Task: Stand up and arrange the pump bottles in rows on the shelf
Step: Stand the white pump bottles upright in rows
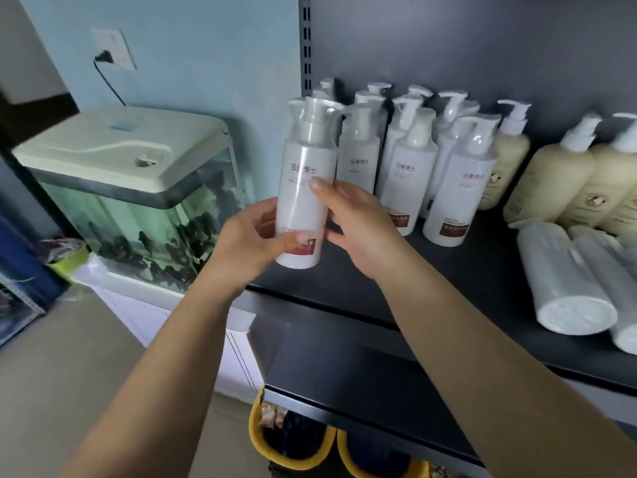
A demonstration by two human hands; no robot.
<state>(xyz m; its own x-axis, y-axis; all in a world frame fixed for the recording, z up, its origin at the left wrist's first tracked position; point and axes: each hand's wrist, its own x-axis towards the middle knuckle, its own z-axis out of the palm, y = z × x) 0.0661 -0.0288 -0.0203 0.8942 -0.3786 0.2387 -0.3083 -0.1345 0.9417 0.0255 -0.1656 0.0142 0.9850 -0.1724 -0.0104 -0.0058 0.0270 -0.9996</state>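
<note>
I hold a white pump bottle [302,188] with a red label upright, just above the left front corner of the dark shelf [396,277]. My left hand [251,239] grips its lower part from the left. My right hand [358,222] touches its right side, fingers spread around it. Behind it several white pump bottles [413,167] stand in rows. Cream pump bottles [551,181] stand further right. Two white bottles [565,277] wrapped in clear film lie on their sides at the right front.
A fish tank [138,188] with a white lid stands on a cabinet left of the shelf. A lower shelf board [362,391] juts out below. Yellow-rimmed bins [293,439] sit on the floor under it. A wall socket with a black cable [110,56] is behind the tank.
</note>
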